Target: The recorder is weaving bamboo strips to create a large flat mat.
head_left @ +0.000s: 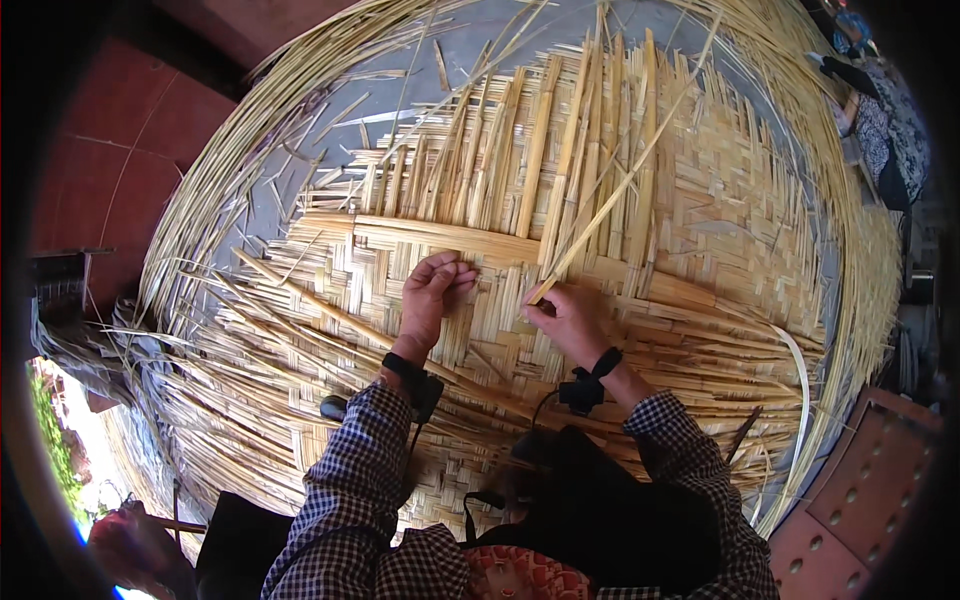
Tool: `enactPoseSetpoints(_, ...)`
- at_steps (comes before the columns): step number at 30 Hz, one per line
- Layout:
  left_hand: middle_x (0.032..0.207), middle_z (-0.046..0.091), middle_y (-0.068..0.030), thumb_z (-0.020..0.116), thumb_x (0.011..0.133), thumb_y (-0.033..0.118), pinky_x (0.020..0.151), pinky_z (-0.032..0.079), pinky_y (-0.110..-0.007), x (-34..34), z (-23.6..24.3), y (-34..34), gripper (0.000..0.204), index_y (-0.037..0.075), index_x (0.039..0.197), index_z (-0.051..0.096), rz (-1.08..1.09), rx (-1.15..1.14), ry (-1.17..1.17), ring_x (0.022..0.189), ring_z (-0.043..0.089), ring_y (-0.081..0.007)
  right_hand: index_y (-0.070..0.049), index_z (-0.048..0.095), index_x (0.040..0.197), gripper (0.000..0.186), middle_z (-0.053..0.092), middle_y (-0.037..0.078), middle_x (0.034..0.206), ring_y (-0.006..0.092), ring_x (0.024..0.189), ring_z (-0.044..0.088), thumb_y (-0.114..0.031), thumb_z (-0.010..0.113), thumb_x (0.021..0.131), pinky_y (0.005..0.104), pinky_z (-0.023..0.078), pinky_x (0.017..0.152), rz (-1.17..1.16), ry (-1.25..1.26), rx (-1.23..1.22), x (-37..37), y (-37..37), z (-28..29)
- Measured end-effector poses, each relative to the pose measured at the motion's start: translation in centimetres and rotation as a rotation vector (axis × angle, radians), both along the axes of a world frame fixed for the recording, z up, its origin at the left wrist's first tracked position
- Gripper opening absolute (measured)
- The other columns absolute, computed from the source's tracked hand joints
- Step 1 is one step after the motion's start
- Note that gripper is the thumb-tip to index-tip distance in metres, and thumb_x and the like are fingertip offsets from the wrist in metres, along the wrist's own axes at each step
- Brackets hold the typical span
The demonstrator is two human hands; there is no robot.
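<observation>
A large mat [720,200] of flat split-cane strips lies before me, woven in a crossed pattern. My right hand [563,318] is closed in a pinch on the lower end of a long, pale cane strip [620,190]. That strip slants up and away to the far right, over the mat. Left of it, my left hand [437,283] hovers over the weave with its fingers curled and the thumb against them; whatever they may hold is hidden. Beyond both hands, a band of crosswise strips [430,233] lies over several lengthwise strips [540,140].
Loose cane strips [250,370] fan out at the near left. Long bundled canes [215,185] curve round the mat over a grey floor [375,100]. A person [880,130] is at the far right. Near the right edge stands a reddish studded panel [865,490].
</observation>
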State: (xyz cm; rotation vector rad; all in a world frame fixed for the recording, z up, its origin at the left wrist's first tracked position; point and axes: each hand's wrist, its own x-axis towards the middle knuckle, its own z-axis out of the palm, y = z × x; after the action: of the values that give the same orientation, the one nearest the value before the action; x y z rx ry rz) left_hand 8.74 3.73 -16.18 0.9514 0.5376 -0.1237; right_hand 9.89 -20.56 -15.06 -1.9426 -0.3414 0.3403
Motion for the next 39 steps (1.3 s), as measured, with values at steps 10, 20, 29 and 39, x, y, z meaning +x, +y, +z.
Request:
enactPoseSetpoints(10, 0.103, 0.070, -0.0132, 0.055, 0.099, 0.005, 0.086, 0.060, -0.034, -0.2, 0.0, -0.1, 0.017, 0.000, 0.115, 0.061, 0.004, -0.012, -0.004, 0.095, 0.071, -0.0234, -0.003, 0.068, 0.079, 0.017, 0.065, 0.012, 0.067, 0.0216, 0.063, 0.066, -0.017, 0.074, 0.084, 0.0339, 0.050, 0.059, 0.026, -0.065, -0.268, 0.4, 0.1, 0.9)
enactPoseSetpoints(20, 0.111, 0.066, -0.0137, 0.049, 0.096, -0.002, 0.081, 0.059, -0.033, 0.8, 1.2, 1.4, 0.018, 0.003, 0.110, 0.059, 0.229, -0.062, -0.054, 0.102, 0.068, -0.0240, -0.002, 0.056, 0.109, 0.035, 0.068, 0.010, 0.091, 0.0229, 0.071, 0.067, -0.022, 0.075, 0.086, 0.0314, 0.056, 0.069, -0.213, 0.066, -0.217, 2.4, 0.9, 3.4)
enactPoseSetpoints(29, 0.100, 0.067, -0.0100, 0.065, 0.094, 0.011, 0.091, 0.055, -0.035, 9.5, 5.5, 4.7, 0.006, 0.007, 0.091, 0.062, -0.498, 0.145, -0.193, 0.094, 0.067, -0.0177, -0.001, 0.063, 0.104, 0.031, 0.050, 0.009, 0.093, 0.0221, 0.081, 0.053, -0.019, 0.078, 0.083, 0.0343, 0.046, 0.073, 0.221, -0.145, -0.288, 9.5, 3.6, 2.3)
enactPoseSetpoints(39, 0.084, 0.064, -0.0059, 0.065, 0.090, 0.002, 0.068, 0.052, -0.031, 11.4, 3.0, 1.2, 0.014, 0.004, 0.099, 0.055, -0.368, 1.266, -0.441, 0.075, 0.063, -0.0174, -0.002, 0.061, 0.086, 0.019, 0.052, 0.005, 0.072, 0.0172, 0.062, 0.049, -0.011, 0.078, 0.081, 0.0334, 0.040, 0.057, 0.039, 0.075, 0.111, 7.6, 2.2, -0.6)
